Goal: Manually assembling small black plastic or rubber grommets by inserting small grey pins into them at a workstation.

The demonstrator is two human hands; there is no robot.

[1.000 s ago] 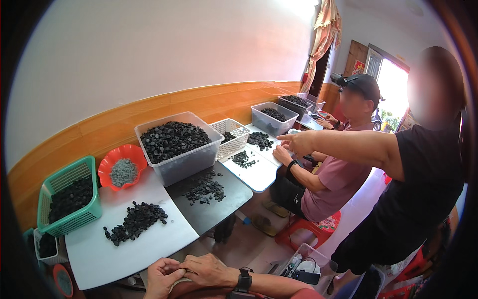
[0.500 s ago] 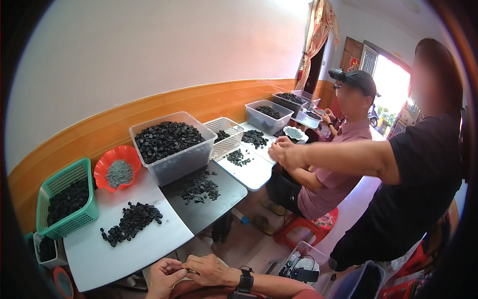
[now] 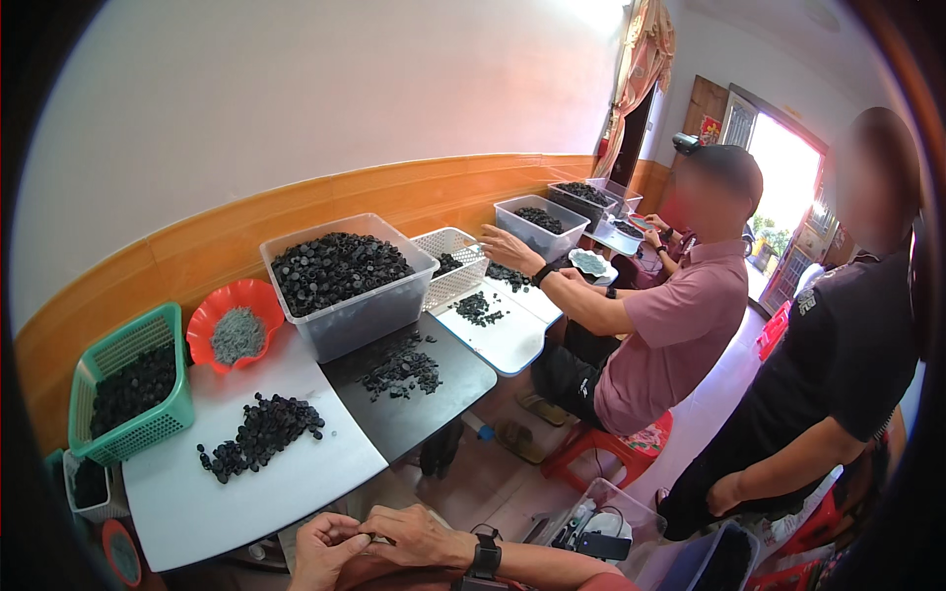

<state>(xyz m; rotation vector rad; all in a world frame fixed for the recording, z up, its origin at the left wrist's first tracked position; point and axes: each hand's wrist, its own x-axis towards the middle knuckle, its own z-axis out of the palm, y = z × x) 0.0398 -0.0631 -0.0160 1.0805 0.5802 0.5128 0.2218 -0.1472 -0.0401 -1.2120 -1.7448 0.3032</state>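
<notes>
Basket (image 3: 148, 436) of green plastic stands at my far left, filled with black pieces (image 3: 135, 392); beside it sits a red bowl (image 3: 204, 325) of grey bits (image 3: 238, 337). On the white board (image 3: 197, 512) lies a loose black heap (image 3: 258, 433). The clear bin (image 3: 365, 328) is heaped full. The left hand (image 3: 320, 547) and right hand (image 3: 419, 535) meet, fingertips pinched on what looks like a small dark piece (image 3: 382, 539), mostly hidden. Rightward, dark scraps (image 3: 402, 372) cover part of a black board (image 3: 458, 379). From here I judge plenty remains; which pieces are finished, I cannot tell.
</notes>
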